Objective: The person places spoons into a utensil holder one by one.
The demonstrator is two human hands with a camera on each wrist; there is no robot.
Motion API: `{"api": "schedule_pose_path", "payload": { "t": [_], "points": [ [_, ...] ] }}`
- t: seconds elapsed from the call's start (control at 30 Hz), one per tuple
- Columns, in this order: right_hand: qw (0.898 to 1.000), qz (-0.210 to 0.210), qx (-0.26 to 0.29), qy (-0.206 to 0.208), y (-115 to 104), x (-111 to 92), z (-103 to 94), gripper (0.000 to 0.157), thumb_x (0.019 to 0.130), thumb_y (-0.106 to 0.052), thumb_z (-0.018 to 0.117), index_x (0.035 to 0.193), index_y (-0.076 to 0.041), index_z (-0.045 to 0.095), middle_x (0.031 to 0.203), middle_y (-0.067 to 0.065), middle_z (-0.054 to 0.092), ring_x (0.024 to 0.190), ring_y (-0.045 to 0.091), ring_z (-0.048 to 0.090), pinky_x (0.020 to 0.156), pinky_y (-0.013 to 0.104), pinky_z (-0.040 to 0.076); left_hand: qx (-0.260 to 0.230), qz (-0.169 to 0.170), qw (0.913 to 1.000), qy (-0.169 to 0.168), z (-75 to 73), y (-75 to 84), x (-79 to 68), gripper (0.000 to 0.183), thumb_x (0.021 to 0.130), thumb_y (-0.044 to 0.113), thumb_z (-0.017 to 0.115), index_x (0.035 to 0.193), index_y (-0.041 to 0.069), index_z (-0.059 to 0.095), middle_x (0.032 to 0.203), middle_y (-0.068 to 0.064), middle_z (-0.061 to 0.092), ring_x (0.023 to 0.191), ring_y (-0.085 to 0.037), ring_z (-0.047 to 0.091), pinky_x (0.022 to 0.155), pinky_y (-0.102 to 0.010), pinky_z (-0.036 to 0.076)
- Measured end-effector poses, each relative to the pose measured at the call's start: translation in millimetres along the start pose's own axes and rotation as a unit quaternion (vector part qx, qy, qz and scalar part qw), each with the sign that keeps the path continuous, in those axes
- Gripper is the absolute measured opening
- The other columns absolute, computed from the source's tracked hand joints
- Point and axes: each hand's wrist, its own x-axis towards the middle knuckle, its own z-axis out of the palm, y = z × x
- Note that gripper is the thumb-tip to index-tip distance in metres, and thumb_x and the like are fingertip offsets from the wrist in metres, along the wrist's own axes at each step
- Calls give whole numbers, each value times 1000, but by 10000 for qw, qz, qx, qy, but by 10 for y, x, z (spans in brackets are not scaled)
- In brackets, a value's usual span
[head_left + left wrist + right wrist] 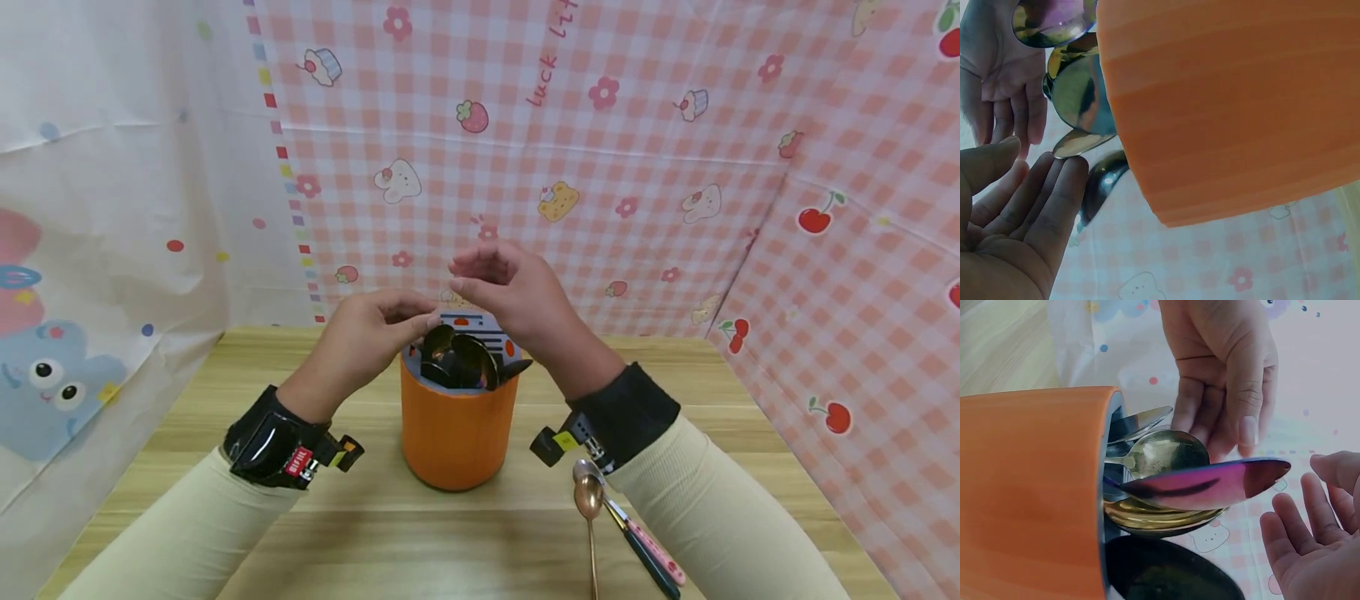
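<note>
An orange container (pixel 459 433) stands upright on the table with several metal spoons (pixel 453 362) poking out of its top. One spoon (pixel 1210 481) has a purple-pink bowl, another spoon (pixel 1169 453) a gold one. My left hand (pixel 378 337) is at the container's left rim, fingers loosely extended; in the left wrist view its fingertips (pixel 1072 169) are right at the edge of a spoon bowl (pixel 1082 142). Above the right side of the opening hovers my right hand (pixel 513 292), fingers relaxed, nothing in its grasp. A card (pixel 487 329) with dark lines shows behind the spoons.
To the right of the container, a copper-coloured spoon (pixel 588 500) lies on the wooden table (pixel 360 542). Beside it are utensils with a pink handle (pixel 660 554) and a dark green handle (pixel 652 567), partly under my right forearm. Patterned cloth (pixel 600 150) hangs behind and at both sides.
</note>
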Motion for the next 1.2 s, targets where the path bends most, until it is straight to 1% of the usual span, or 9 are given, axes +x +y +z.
{"api": "schedule_pose_path", "payload": {
  "t": [0.2, 0.3, 0.43, 0.57, 0.63, 0.73, 0.87, 0.97, 1.2],
  "points": [
    [10000, -58, 13, 48, 67, -89, -65, 18, 92, -16, 70, 109, -9, 65, 109, 9, 68, 100, 19, 62, 89, 38, 52, -393, 410, 9981, 227, 21, 128, -47, 21, 92, 30, 70, 105, 13, 72, 97, -3, 73, 85, -15, 67, 77, -39, 57],
    [10000, 7, -3, 36, 121, -152, -125, 18, 92, -16, 69, 109, -9, 65, 107, 9, 68, 97, 20, 61, 86, 38, 51, -578, 640, 9962, 139, 77, 225, -82, 16, 93, 26, 70, 103, 14, 71, 97, -3, 72, 84, -16, 66, 76, -38, 57],
    [10000, 88, -8, -11, 190, -250, -198, 19, 93, -17, 68, 110, -9, 65, 107, 8, 67, 97, 22, 61, 85, 37, 51, -749, 949, 9926, -139, 206, 332, -135, 14, 93, 21, 70, 103, 12, 71, 97, -3, 73, 85, -16, 67, 76, -36, 58],
    [9999, 99, -18, -51, 234, -358, -261, 18, 94, -16, 68, 109, -8, 64, 105, 9, 66, 95, 23, 61, 82, 35, 51, -946, 1033, 9898, -272, 338, 395, -155, 15, 91, 19, 71, 104, 11, 71, 101, -2, 72, 86, -12, 68, 76, -34, 58],
    [9999, 84, 22, -70, 251, -410, -291, 17, 93, -15, 68, 109, -7, 65, 103, 11, 66, 93, 24, 61, 81, 36, 52, -1011, 1024, 9890, -345, 387, 419, -157, 13, 91, 19, 71, 103, 11, 72, 101, -3, 72, 84, -11, 68, 74, -34, 59],
    [9999, 152, 15, -40, 276, -491, -334, 17, 93, -14, 68, 108, -6, 65, 102, 11, 66, 92, 25, 61, 81, 38, 52, -1106, 971, 9879, -497, 442, 453, -169, 10, 92, 17, 70, 101, 12, 71, 99, -4, 72, 81, -14, 68, 72, -34, 59],
    [9995, 318, 25, 1, 321, -610, -389, 18, 93, -13, 69, 108, -5, 65, 102, 11, 65, 92, 25, 61, 83, 38, 53, -1053, 905, 9884, -618, 495, 490, -208, 8, 93, 18, 69, 100, 15, 70, 94, -2, 73, 79, -14, 69, 68, -30, 59],
    [9990, 436, 22, 48, 355, -700, -424, 19, 92, -14, 70, 108, -5, 65, 103, 11, 65, 92, 25, 62, 84, 37, 52, -1025, 1006, 9874, -664, 532, 519, -250, 9, 93, 18, 70, 100, 13, 71, 91, -1, 72, 78, -12, 68, 68, -29, 58],
    [9983, 560, -78, 155, 415, -848, -493, 18, 92, -17, 70, 106, -7, 65, 103, 11, 66, 93, 26, 61, 80, 38, 51, -870, 1514, 9804, -917, 676, 562, -352, 10, 90, 17, 72, 100, 13, 72, 85, 1, 73, 73, -6, 65, 68, -28, 57]
  ]
}}
